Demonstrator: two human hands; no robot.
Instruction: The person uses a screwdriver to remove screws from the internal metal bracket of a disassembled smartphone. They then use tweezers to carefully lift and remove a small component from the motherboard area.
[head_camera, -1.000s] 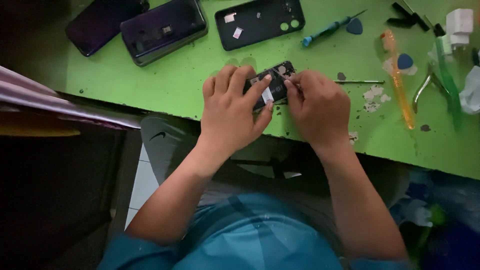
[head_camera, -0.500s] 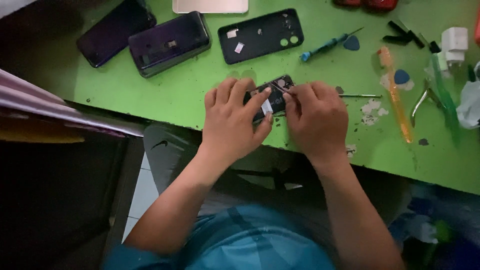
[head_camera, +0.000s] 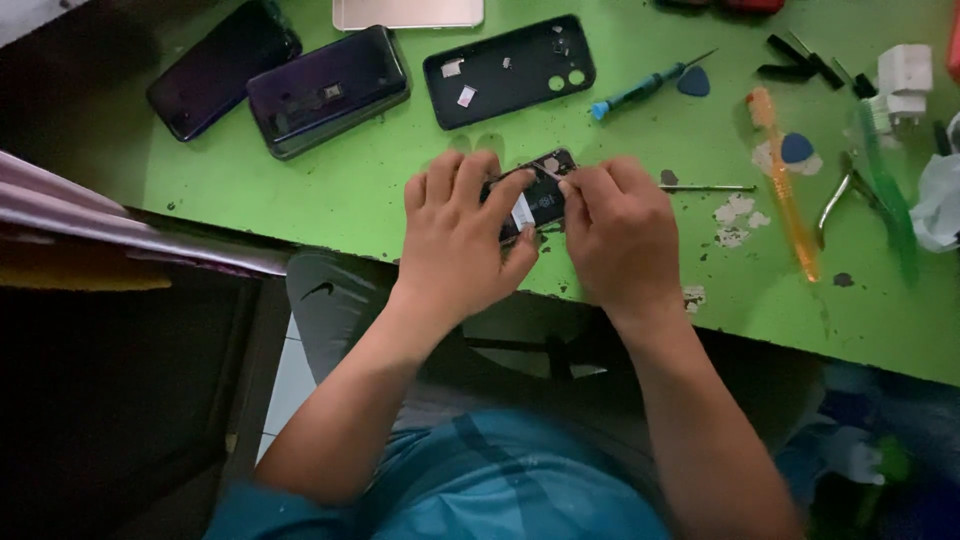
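Note:
Both my hands grip one opened dark phone (head_camera: 538, 192) just above the near edge of the green table (head_camera: 350, 190). My left hand (head_camera: 462, 236) wraps over its left half, thumb pressed along the lower edge. My right hand (head_camera: 620, 232) covers the right end, fingertips pinching at the phone's inner face. Most of the phone is hidden under my fingers; a white sticker and bare parts show between them.
A black back cover (head_camera: 508, 70), a dark phone body (head_camera: 328, 90) and a black phone (head_camera: 222, 68) lie at the far left. A blue screwdriver (head_camera: 648, 84), blue picks (head_camera: 694, 82), an orange toothbrush (head_camera: 784, 184), pliers (head_camera: 846, 192) and a white charger (head_camera: 904, 76) sit at the right.
Both hands stay on the phone; the view has shifted so the table items sit lower in frame. The right fingers have shifted slightly on the phone's end.

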